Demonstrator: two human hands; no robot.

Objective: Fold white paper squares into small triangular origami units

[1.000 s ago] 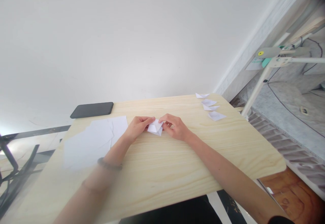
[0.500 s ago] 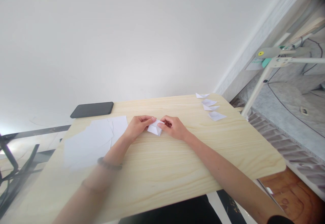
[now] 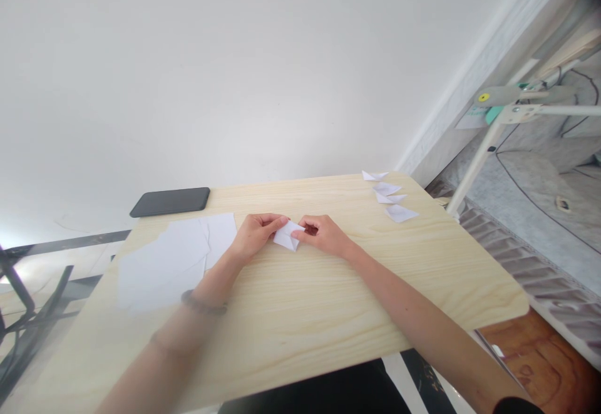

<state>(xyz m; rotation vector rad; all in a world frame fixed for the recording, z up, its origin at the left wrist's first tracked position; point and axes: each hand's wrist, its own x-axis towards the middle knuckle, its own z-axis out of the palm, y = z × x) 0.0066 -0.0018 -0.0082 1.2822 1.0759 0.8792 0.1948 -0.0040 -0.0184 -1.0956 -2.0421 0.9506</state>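
A small piece of folded white paper (image 3: 286, 238) is held just over the middle of the table, pinched from both sides. My left hand (image 3: 256, 233) grips its upper left edge, thumb on top. On the right edge, my right hand (image 3: 323, 234) has its thumb against the paper and its fingers curled behind. Creases show on the paper's face; its underside is hidden. To the left of my left hand lie loose white paper sheets (image 3: 164, 263), overlapping one another. Several folded white paper pieces (image 3: 401, 213) sit in a row at the table's back right.
A black phone (image 3: 171, 201) lies at the back left of the light wooden table (image 3: 300, 332). Behind the table's far edge rises a white wall (image 3: 282, 76). A white metal frame (image 3: 479, 163) stands to the right.
Both hands stay in nearly the same place. The folded paper looks slightly flatter between the fingers, and my right thumb has shifted a little on it.
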